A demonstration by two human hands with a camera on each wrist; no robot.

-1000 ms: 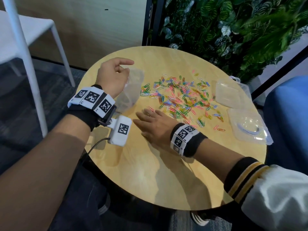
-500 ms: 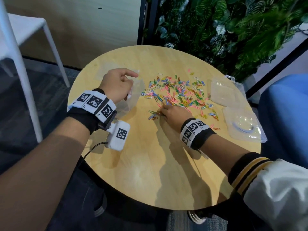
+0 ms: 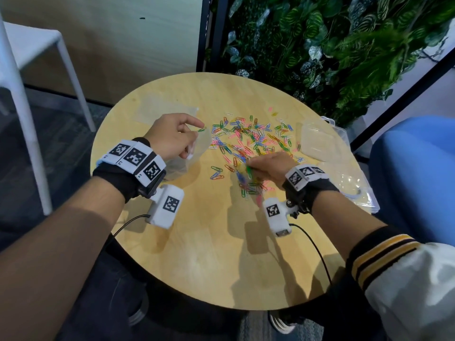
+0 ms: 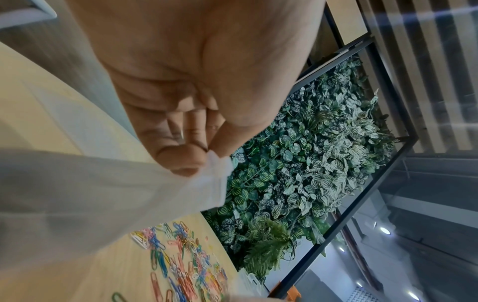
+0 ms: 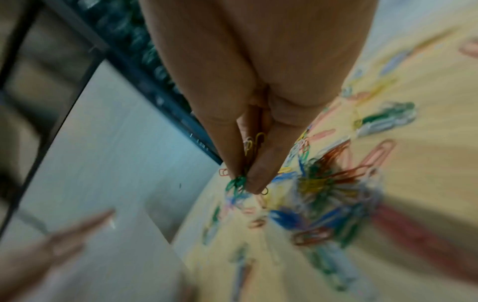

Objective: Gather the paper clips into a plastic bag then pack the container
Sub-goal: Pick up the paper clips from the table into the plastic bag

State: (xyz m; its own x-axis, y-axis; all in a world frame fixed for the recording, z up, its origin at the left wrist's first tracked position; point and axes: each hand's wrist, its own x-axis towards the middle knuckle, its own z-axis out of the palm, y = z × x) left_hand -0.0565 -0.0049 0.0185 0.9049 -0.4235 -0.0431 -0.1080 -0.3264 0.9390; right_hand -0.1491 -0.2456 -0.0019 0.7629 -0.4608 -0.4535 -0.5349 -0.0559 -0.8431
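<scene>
Many coloured paper clips [image 3: 251,141] lie scattered over the round wooden table [image 3: 197,254]. My left hand [image 3: 172,139] pinches the rim of a clear plastic bag [image 3: 194,153] between thumb and fingers, as the left wrist view shows at the bag [image 4: 103,194]. To its right, my right hand [image 3: 268,168] grips a bunch of paper clips [image 5: 240,181] between thumb and fingers, just above a small heap of clips [image 3: 248,185]. A clear container [image 3: 317,141] lies open at the table's right side.
A second flat plastic bag [image 3: 167,112] lies on the table behind my left hand. A clear lid or tray [image 3: 354,183] sits at the right edge. A plant wall [image 3: 320,40] stands behind, a white chair [image 3: 27,70] left, a blue seat [image 3: 416,178] right.
My right hand went from lying flat on the table to reaching into the clips and closing on a bunch, dragging some nearer. The left hand kept holding the bag.
</scene>
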